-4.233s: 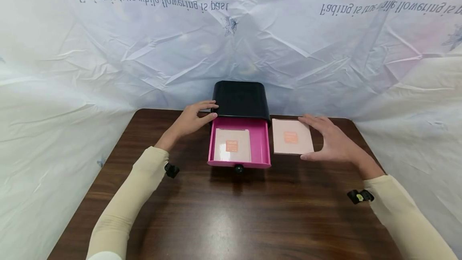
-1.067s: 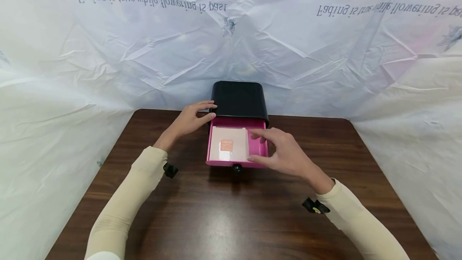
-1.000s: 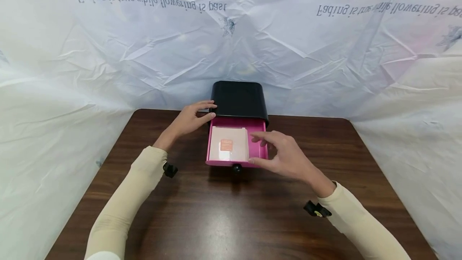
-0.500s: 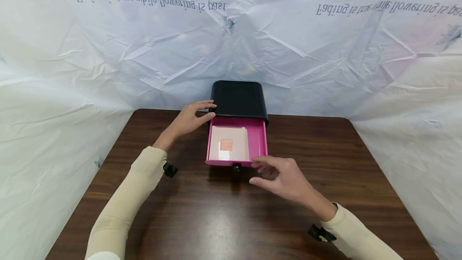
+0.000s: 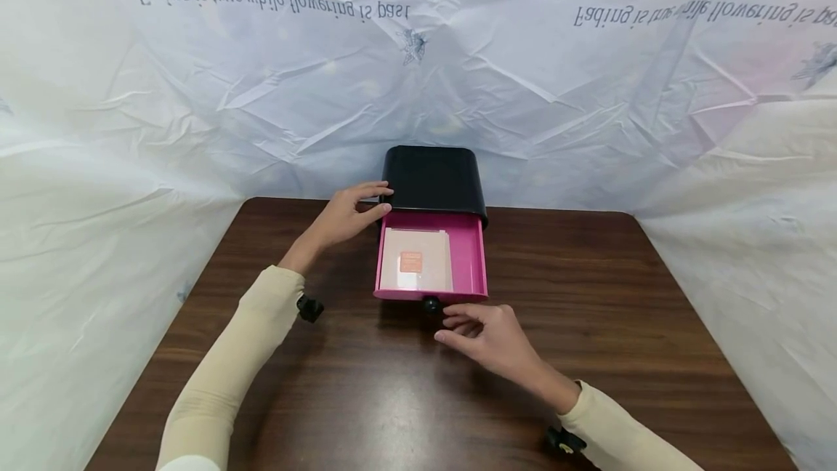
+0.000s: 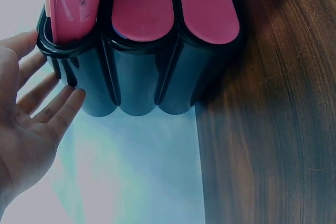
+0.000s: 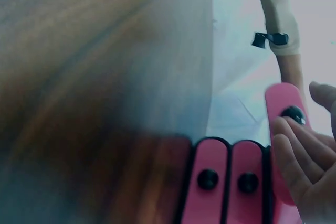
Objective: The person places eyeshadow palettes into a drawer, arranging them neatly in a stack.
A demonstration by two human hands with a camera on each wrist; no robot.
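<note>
A black drawer cabinet (image 5: 434, 176) stands at the table's far edge with its top pink drawer (image 5: 468, 256) pulled out. Flat pinkish packets (image 5: 415, 260) with an orange label lie stacked in the drawer. My left hand (image 5: 346, 213) rests flat against the cabinet's left side, fingers straight (image 6: 50, 111) on the black shell (image 6: 136, 82). My right hand (image 5: 474, 327) hovers just in front of the drawer, fingers loosely bent beside the black knob (image 5: 431, 304) and holding nothing. In the right wrist view the fingers (image 7: 296, 163) sit next to the knob (image 7: 293, 114).
The dark wooden table (image 5: 405, 398) is walled by crinkled white sheeting (image 5: 196, 107) at the back and both sides. Two lower pink drawer fronts with knobs (image 7: 208, 179) are closed. Black wrist straps sit on both sleeves.
The packet that lay on the table right of the drawer now lies in the drawer. My right hand has drawn back out of the drawer to the knob. The left hand has not moved.
</note>
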